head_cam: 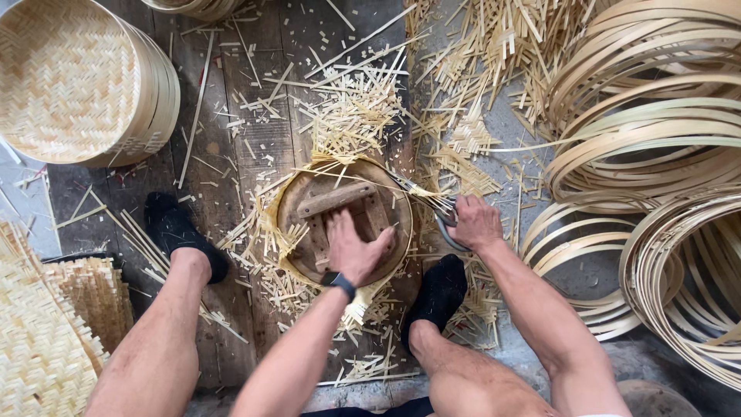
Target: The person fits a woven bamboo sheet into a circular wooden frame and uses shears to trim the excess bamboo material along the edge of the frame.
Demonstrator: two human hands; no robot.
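Head view, landmark = round wooden form [343, 220] lying on the plank floor [231, 154], roughly centre frame.

- Wooden form: dark disc with a lighter crossbar [336, 198] on top. A woven bamboo mat [272, 224] is pinned under it; frayed strip ends stick out past the rim on the form's left and near sides.
- Left hand [356, 251]: flat on the form's top, near-right part of the disc, fingers [340, 224] spread and pressing down, not clenched round anything. Black watch on that wrist.
- Right hand [475, 224]: just off the form's right rim, fingers closed round the handles of scissors [440, 212]. Blades point in toward the rim, at the mat edge on the form's upper right. Can't tell if the blades are biting a strip.
- Feet in black socks: one [181, 232] left of the form, other [440, 289] just beside its near-right edge.
- Offcuts [355, 108]: short bamboo slivers heaped beyond the form and scattered all round it.
- Finished woven trays [77, 81]: stacked on edge, far left of the form.
- Bamboo hoops [648, 100]: loose coils piled well right of the form, more [687, 270] near right.
- Flat woven sheets [38, 332]: near left of the form, at frame edge.
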